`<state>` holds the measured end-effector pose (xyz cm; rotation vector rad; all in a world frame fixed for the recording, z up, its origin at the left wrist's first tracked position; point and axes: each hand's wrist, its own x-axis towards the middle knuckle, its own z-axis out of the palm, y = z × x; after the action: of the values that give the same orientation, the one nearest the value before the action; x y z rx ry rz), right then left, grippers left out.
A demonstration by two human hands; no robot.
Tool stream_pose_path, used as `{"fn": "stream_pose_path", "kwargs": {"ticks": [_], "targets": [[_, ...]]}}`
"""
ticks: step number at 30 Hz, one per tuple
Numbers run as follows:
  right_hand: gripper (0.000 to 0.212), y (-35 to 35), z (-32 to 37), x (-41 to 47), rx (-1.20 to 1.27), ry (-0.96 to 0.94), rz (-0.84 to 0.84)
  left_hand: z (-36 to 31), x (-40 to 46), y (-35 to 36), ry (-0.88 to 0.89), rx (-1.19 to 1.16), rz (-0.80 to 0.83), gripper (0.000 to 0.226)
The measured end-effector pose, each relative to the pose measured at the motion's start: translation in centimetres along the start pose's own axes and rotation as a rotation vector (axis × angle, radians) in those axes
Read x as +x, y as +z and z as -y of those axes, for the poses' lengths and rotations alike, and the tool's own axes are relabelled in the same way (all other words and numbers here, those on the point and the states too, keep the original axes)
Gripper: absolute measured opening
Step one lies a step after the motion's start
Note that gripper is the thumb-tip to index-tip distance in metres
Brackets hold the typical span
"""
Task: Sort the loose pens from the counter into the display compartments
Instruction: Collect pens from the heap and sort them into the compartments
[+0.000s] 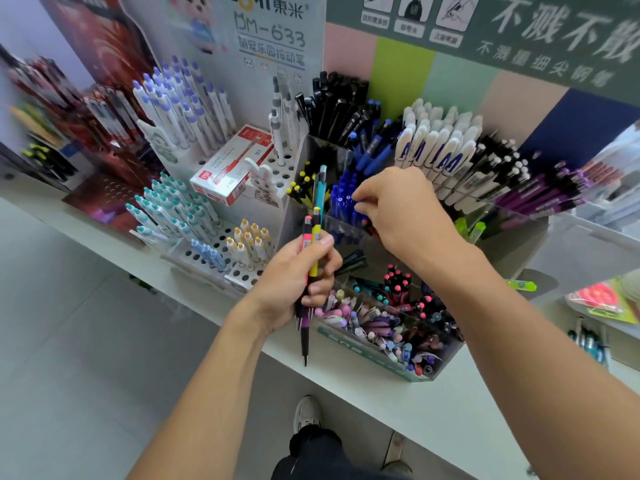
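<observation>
Left hand (pixel 298 278) is curled around a bundle of pens (pixel 311 244), held roughly upright in front of the display: teal one tallest, a yellow and a pink one lower, black tips pointing down past the counter (pixel 398 400) edge. Right hand (pixel 401 209) is reaching into the blue pens compartment (pixel 343 199), fingertips bent and among the blue caps; can't tell whether it's pinching a pen or only touching them. Readable text: backboard sign (pixel 270 32) has "東米" and "DM-633" plus Chinese lines below; the green header at top right has large white Chinese characters, blurred. Red-and-white pen box (pixel 232 164) lies on the perforated white rack (pixel 221 237), print too small to read. Containers: the rack holds white pens with purple caps, teal caps, and yellow caps standing in holes. Clear compartments hold black pens (pixel 336 105) at the back, blue ones ahead of them, white pens (pixel 436 143) to the right, purple-and-black ones further right. Front clear bin (pixel 381 327) has mixed pastel and pink-topped pens.
</observation>
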<state>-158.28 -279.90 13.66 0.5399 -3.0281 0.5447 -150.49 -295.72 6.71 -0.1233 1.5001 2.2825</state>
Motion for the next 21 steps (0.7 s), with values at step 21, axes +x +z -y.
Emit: {"fn": "stream_pose_path", "kwargs": {"ticks": [21], "targets": [[0.013,-2.7,-3.6,-8.9,0.618,-0.011,-0.253,-0.4,-1.2,0.6,0.027,0.039,-0.009,0.008]]}}
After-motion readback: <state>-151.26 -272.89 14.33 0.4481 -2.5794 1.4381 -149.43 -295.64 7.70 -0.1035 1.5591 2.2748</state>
